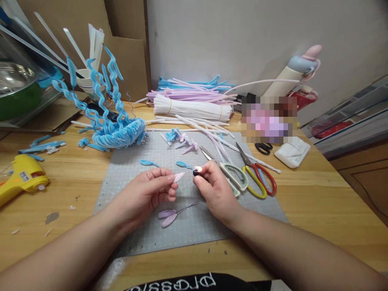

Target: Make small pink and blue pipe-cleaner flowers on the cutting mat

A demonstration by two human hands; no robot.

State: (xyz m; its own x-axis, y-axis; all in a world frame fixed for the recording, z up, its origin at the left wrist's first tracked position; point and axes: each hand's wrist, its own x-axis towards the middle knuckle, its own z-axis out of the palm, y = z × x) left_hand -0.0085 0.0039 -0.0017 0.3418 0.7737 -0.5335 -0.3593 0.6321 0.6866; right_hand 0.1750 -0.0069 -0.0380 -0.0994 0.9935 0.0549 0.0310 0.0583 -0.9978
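My left hand (157, 186) pinches a pale pink pipe-cleaner petal (179, 176), its pointed tip turned to the right. Across from it, my right hand (214, 188) grips a dark lighter (196, 172) with a small flame at its top. A gap separates the flame from the petal's tip. Two blue pipe-cleaner petals (148, 162) lie behind the hands, one near each. Below them, two lilac petals (169, 218) with thin twisted stems rest on the grey cutting mat (133, 238).
Scissors with pale green handles (242, 176) and a red-and-yellow pair (268, 178) lie beside my right hand. A blue pipe-cleaner basket (121, 133) stands back left, near a yellow glue gun (22, 178). Bundled white pipe cleaners (190, 108) lie along the wall.
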